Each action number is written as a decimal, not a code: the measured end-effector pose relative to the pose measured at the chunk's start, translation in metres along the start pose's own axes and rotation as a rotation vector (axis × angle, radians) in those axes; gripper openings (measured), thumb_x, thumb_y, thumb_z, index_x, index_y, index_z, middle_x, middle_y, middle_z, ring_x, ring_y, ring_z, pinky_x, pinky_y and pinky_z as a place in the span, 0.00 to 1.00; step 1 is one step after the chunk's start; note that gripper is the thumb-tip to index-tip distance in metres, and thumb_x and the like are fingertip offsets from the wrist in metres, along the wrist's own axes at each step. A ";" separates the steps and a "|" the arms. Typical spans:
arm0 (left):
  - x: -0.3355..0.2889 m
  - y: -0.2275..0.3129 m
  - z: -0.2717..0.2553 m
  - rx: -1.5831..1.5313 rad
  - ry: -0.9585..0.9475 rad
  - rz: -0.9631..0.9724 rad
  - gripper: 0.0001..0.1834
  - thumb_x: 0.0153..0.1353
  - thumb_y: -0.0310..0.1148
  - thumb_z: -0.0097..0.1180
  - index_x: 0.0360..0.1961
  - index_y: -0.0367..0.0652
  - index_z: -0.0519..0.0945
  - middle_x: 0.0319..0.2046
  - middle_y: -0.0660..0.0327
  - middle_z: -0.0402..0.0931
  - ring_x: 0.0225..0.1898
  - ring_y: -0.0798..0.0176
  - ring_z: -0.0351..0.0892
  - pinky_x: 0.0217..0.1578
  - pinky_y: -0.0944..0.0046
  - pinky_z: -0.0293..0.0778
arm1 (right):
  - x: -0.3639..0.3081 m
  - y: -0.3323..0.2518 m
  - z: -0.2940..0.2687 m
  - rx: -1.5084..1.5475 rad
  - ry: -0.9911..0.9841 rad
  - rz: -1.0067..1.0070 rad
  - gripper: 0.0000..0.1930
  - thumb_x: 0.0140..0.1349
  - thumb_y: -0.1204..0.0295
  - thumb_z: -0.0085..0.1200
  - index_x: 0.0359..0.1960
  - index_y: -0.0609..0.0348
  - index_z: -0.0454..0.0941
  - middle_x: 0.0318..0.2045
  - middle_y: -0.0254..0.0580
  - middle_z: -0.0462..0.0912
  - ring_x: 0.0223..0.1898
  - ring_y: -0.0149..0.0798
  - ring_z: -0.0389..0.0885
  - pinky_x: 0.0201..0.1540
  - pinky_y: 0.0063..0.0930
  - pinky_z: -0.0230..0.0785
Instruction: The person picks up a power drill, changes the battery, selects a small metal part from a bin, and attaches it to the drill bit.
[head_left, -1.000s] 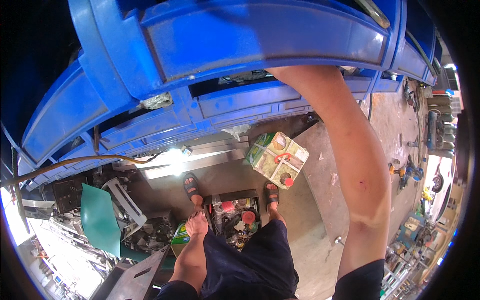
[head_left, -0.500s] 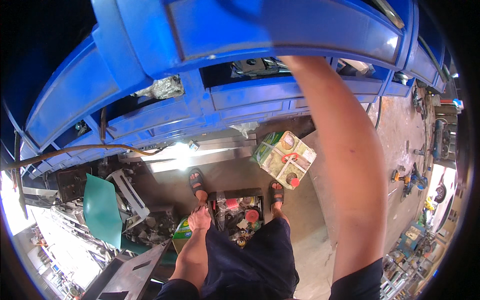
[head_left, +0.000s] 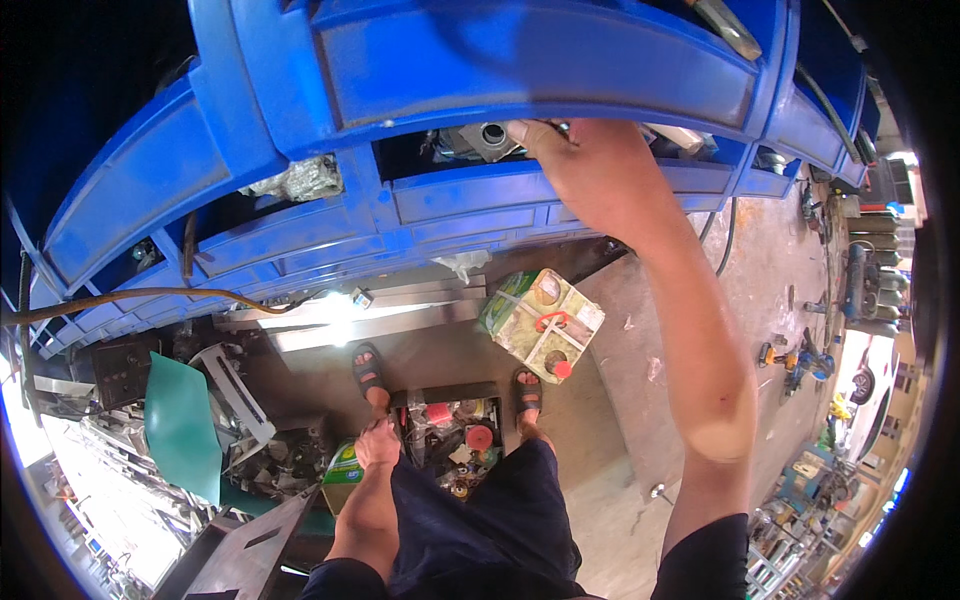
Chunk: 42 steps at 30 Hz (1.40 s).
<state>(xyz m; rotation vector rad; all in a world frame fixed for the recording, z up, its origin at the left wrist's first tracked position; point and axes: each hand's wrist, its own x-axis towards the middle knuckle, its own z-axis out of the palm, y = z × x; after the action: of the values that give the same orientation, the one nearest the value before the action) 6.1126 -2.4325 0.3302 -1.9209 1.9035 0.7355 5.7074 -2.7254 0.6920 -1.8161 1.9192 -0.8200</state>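
Note:
My right hand [head_left: 600, 170] reaches into a blue parts bin [head_left: 560, 187] in the rack. Its thumb shows, pointing left, beside a grey metal fitting with a round hole [head_left: 490, 142]. The other fingers are hidden behind the hand and the bin above, so I cannot see whether it grips anything. Lower down, my left hand [head_left: 378, 445] hangs in front of my left knee with its fingers curled. Whatever it may hold is hidden. Below it, between my feet, stands a dark crate [head_left: 450, 392] of mixed small parts, including a red round piece [head_left: 479, 437].
A worn green-and-cream container with a red cap [head_left: 545, 325] stands on the floor ahead of my right foot. Left lie a green sheet [head_left: 182, 428] and scrap metal. A brown hose [head_left: 150, 297] crosses the rack's left side. A blue power tool [head_left: 812, 355] lies far right.
My right hand has drawn back a little toward me, so its thumb and back now show; before, it was hidden in the bin. The whole view has shifted slightly. My left hand stays by the knee.

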 end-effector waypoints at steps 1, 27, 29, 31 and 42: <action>0.000 0.003 -0.004 0.025 -0.033 -0.027 0.11 0.66 0.40 0.55 0.41 0.46 0.83 0.45 0.55 0.84 0.47 0.48 0.84 0.48 0.48 0.79 | 0.000 0.000 -0.001 0.052 -0.004 0.012 0.11 0.67 0.69 0.56 0.39 0.69 0.80 0.29 0.56 0.83 0.32 0.56 0.81 0.42 0.43 0.74; -0.141 0.203 -0.364 -2.072 -0.771 0.736 0.24 0.73 0.45 0.55 0.64 0.44 0.76 0.36 0.68 0.80 0.14 0.76 0.56 0.16 0.72 0.55 | -0.217 -0.114 -0.073 0.123 0.179 -0.553 0.18 0.50 0.81 0.69 0.43 0.57 0.79 0.47 0.43 0.82 0.51 0.51 0.81 0.54 0.46 0.75; -0.158 0.203 -0.375 -2.101 -0.807 0.588 0.24 0.70 0.50 0.58 0.54 0.41 0.79 0.27 0.68 0.75 0.15 0.75 0.55 0.15 0.72 0.53 | -0.215 -0.125 -0.088 0.157 0.123 -0.565 0.19 0.50 0.81 0.69 0.45 0.57 0.79 0.49 0.44 0.81 0.51 0.51 0.80 0.53 0.44 0.76; -0.161 0.203 -0.373 -2.112 -0.843 0.680 0.25 0.70 0.51 0.58 0.55 0.41 0.79 0.31 0.66 0.77 0.16 0.76 0.55 0.16 0.72 0.54 | -0.214 -0.135 -0.098 0.190 0.066 -0.579 0.21 0.49 0.81 0.69 0.46 0.58 0.79 0.51 0.45 0.81 0.51 0.51 0.80 0.51 0.43 0.76; -0.174 0.186 -0.382 -2.177 -0.981 0.868 0.35 0.67 0.58 0.56 0.66 0.45 0.72 0.52 0.56 0.77 0.18 0.76 0.52 0.19 0.73 0.57 | -0.226 -0.152 -0.101 1.235 -0.014 -0.158 0.33 0.56 0.81 0.70 0.64 0.64 0.69 0.56 0.42 0.77 0.57 0.37 0.75 0.60 0.34 0.67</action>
<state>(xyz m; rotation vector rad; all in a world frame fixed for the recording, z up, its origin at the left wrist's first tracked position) 5.9806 -2.5184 0.7609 -0.0987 0.5902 3.7898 5.7831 -2.4860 0.8377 -1.1291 0.8107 -1.5432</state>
